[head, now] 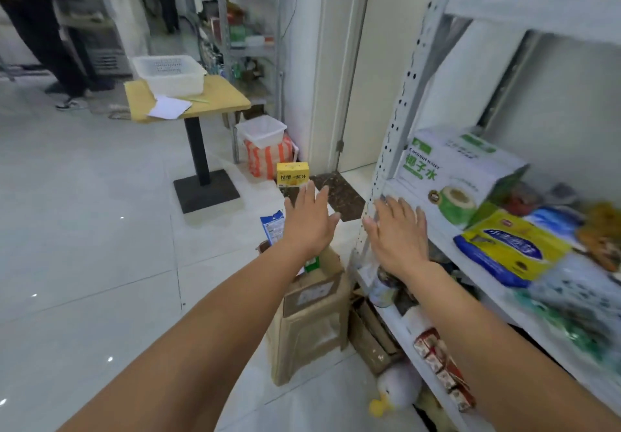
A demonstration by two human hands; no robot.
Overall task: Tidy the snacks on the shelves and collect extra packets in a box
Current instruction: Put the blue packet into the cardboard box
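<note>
Near: open brown cardboard box (312,317), matte, on glossy floor tiles (100,230), just left of white perforated-steel shelf (401,112). Left hand (311,219) and right hand (398,233) flat, fingers spread, holding nothing. Right on shelf: crinkly yellow-and-blue foil packet (510,250); beyond it, rectangular white-and-green carton (460,169).

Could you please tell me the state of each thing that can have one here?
Left hand: open, holding nothing.
Right hand: open, holding nothing.
Cardboard box: flaps open, packets inside.
Coconut water box: closed, on the shelf.
Yellow packet: lying on the shelf.
</note>
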